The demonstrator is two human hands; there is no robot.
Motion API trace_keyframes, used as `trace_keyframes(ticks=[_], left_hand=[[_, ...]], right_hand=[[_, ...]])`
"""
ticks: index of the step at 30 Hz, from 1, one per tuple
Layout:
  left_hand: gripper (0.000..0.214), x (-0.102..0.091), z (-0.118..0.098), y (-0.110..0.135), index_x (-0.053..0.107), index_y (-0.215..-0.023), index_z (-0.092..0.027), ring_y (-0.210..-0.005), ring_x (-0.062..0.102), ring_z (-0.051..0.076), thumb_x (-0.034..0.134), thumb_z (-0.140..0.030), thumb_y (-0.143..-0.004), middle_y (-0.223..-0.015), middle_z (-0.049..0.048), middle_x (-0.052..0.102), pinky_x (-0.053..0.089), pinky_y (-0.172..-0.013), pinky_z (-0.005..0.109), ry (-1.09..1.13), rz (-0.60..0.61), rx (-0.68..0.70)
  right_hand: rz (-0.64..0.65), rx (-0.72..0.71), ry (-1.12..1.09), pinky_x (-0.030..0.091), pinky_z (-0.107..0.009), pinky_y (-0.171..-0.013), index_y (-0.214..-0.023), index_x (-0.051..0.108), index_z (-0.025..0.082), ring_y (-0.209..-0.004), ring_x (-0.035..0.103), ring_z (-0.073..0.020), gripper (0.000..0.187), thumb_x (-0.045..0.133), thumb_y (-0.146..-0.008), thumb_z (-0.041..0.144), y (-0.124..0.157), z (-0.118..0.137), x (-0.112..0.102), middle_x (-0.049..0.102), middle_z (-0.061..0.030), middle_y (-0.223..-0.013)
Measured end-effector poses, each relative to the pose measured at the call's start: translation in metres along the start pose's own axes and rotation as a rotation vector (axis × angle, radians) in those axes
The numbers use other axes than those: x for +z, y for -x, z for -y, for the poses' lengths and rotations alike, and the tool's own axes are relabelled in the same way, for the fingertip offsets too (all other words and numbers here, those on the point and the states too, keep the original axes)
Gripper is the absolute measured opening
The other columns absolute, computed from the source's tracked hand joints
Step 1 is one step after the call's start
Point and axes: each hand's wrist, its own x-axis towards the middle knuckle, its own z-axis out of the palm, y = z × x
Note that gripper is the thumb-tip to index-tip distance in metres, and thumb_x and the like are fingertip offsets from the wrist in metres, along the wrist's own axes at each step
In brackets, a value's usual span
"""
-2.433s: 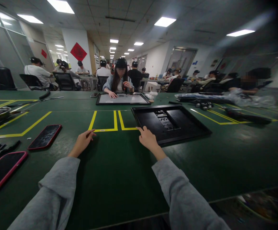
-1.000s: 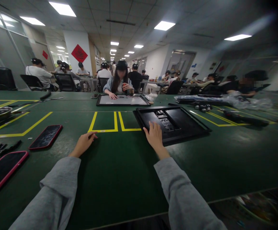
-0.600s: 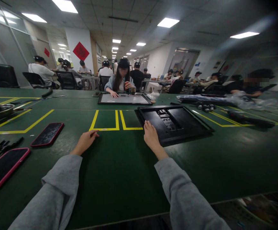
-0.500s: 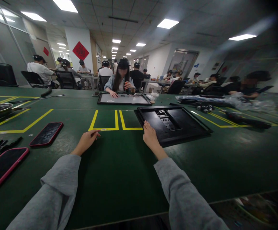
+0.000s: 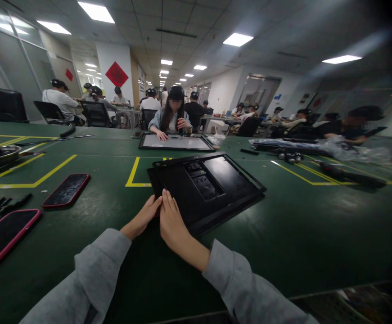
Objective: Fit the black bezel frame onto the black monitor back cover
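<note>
A flat black panel that looks like a monitor back cover [image 5: 172, 180] lies turned at an angle on the green table, its long recess showing metal parts and slots. My right hand [image 5: 175, 222] grips its near left edge, fingers together and stretched over the top; the thumb is hidden. Right beside it, my left hand [image 5: 144, 218] holds the same edge near the left corner, thumb side up, with its lower fingers out of sight. The two hands almost touch at the fingertips.
Two red-cased phones, one nearer [image 5: 6, 240] and one farther [image 5: 66, 191], lie on the left by small black parts [image 5: 8, 207]. Across the table [image 5: 114, 166], a person works at a framed screen [image 5: 177, 142] beside a plastic cup [image 5: 217, 140]. A black tool [image 5: 351, 173] lies right.
The back cover has slid left and toward me, turning, along with my right hand. My left hand has moved right from the bare table and taken hold of the cover's edge.
</note>
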Motion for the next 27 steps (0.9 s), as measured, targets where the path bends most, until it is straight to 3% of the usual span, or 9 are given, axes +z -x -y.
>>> trace_keyframes(ticks=[3, 7, 10, 14, 17, 20, 24, 27], left_hand=[[0.037, -0.005, 0.004, -0.005, 0.060, -0.099, -0.015, -0.071, 0.063, 0.014, 0.066, -0.044, -0.077, -0.078, 0.0029, 0.066, 0.049, -0.062, 0.026, -0.018, -0.092, -0.002], [0.032, -0.024, 0.001, -0.024, 0.062, -0.090, -0.015, -0.066, 0.062, 0.015, 0.064, -0.043, -0.075, -0.075, 0.0031, 0.066, 0.049, -0.059, 0.028, -0.047, -0.227, 0.066], [0.032, -0.056, -0.008, -0.042, 0.063, -0.086, -0.014, -0.073, 0.065, 0.017, 0.064, -0.044, -0.074, -0.078, 0.0059, 0.068, 0.053, -0.067, 0.031, -0.063, -0.327, 0.131], [0.031, -0.112, -0.026, -0.052, 0.066, -0.088, -0.014, -0.067, 0.063, 0.015, 0.067, -0.040, -0.072, -0.073, 0.0027, 0.068, 0.053, -0.066, 0.030, -0.122, -0.518, 0.142], [0.034, -0.148, -0.037, -0.048, 0.067, -0.094, -0.013, -0.065, 0.063, 0.015, 0.067, -0.040, -0.073, -0.069, 0.0020, 0.067, 0.052, -0.063, 0.029, -0.244, -0.566, 0.118], [0.036, -0.168, -0.042, -0.043, 0.068, -0.100, -0.013, -0.065, 0.062, 0.013, 0.067, -0.036, -0.073, -0.073, 0.0014, 0.068, 0.052, -0.065, 0.028, -0.245, -0.624, 0.121], [0.041, -0.169, -0.044, -0.041, 0.068, -0.107, -0.013, -0.070, 0.063, 0.013, 0.067, -0.034, -0.073, -0.082, 0.0033, 0.071, 0.052, -0.072, 0.027, -0.307, -0.684, 0.178], [0.050, -0.158, -0.044, -0.039, 0.063, -0.120, -0.014, -0.076, 0.065, 0.015, 0.064, -0.035, -0.075, -0.090, 0.0058, 0.072, 0.053, -0.076, 0.029, -0.335, -0.671, 0.223]], right_hand=[[-0.045, -0.011, -0.136, 0.024, -0.047, -0.118, -0.145, 0.033, -0.003, -0.147, 0.008, -0.0277, 0.062, 0.043, -0.084, 0.010, -0.001, 0.004, -0.006, 0.015, -0.0216, -0.157], [-0.117, -0.024, -0.293, 0.027, -0.050, -0.117, -0.145, 0.038, 0.013, -0.146, 0.014, -0.0262, 0.055, 0.045, -0.092, 0.026, -0.005, -0.006, -0.021, 0.020, -0.0131, -0.158], [-0.165, -0.001, -0.314, 0.029, -0.050, -0.116, -0.144, 0.041, 0.019, -0.146, 0.017, -0.0248, 0.050, 0.042, -0.095, 0.029, -0.005, -0.019, -0.028, 0.025, -0.0098, -0.157], [-0.225, 0.086, -0.257, 0.029, -0.049, -0.114, -0.141, 0.044, 0.018, -0.145, 0.021, -0.0238, 0.047, 0.037, -0.098, 0.033, -0.010, -0.050, -0.027, 0.029, -0.0113, -0.154], [-0.281, 0.210, -0.143, 0.027, -0.049, -0.113, -0.139, 0.047, 0.015, -0.143, 0.024, -0.0256, 0.046, 0.034, -0.098, 0.031, -0.017, -0.086, -0.029, 0.032, -0.0147, -0.152], [-0.324, 0.420, 0.043, 0.027, -0.053, -0.110, -0.138, 0.044, 0.010, -0.141, 0.024, -0.0321, 0.048, 0.036, -0.096, 0.031, -0.017, -0.130, -0.040, 0.029, -0.0210, -0.152], [-0.289, 0.760, 0.240, 0.029, -0.054, -0.106, -0.137, 0.041, 0.001, -0.136, 0.031, -0.0387, 0.053, 0.043, -0.092, 0.030, 0.001, -0.187, -0.054, 0.032, -0.0303, -0.146], [-0.221, 0.954, 0.277, 0.035, -0.050, -0.101, -0.130, 0.045, -0.002, -0.123, 0.048, -0.0383, 0.049, 0.044, -0.090, 0.026, 0.017, -0.214, -0.054, 0.050, -0.0318, -0.129]])
